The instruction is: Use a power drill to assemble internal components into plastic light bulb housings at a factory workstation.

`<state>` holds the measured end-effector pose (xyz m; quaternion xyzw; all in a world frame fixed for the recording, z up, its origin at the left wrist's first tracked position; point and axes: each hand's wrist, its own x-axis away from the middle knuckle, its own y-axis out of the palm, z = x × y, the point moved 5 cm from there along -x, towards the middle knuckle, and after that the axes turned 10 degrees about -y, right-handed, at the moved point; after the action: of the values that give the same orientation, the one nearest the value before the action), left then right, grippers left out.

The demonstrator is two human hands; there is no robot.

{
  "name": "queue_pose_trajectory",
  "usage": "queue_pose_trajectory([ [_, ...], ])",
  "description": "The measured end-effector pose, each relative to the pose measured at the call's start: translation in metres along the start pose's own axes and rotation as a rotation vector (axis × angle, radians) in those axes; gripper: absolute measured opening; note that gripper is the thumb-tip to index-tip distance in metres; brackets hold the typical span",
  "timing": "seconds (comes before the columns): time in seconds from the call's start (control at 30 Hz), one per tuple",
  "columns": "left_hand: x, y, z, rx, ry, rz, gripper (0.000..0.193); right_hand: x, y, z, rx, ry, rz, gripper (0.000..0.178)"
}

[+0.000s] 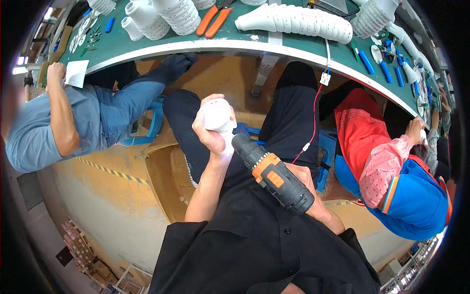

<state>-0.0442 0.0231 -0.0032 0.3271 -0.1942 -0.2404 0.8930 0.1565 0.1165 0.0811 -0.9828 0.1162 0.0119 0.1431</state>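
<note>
Above my lap, my left hand [210, 137] is wrapped round a rounded white plastic housing [217, 115]. Its narrower end points down toward my wrist. My right hand [304, 179] grips an orange and black cordless drill [271, 171], largely hidden behind the drill's body. The drill's black nose points up and left, close beside the housing's lower end. Whether the tip touches the housing, I cannot tell. A bright patch of light falls on the housing's lower end and my wrist.
A green workbench [235, 38] ahead carries stacked white housings [293, 22], orange-handled pliers [214, 19] and blue parts [387, 71]. A red wire [313, 115] hangs from its edge near my right knee. People sit close on both sides. A cardboard box [166, 181] stands left of my legs.
</note>
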Motion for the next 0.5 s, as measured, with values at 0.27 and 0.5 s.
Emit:
queue_pose_trajectory([
  [0.27,-0.007,-0.002,0.002,0.029,0.021,0.088,0.059,-0.001,-0.001,0.004,0.06,-0.08,0.027,0.026],
  [0.5,-0.011,-0.013,0.024,-0.083,0.092,0.166,0.063,-0.001,0.002,0.001,-0.074,-0.017,0.017,0.021],
])
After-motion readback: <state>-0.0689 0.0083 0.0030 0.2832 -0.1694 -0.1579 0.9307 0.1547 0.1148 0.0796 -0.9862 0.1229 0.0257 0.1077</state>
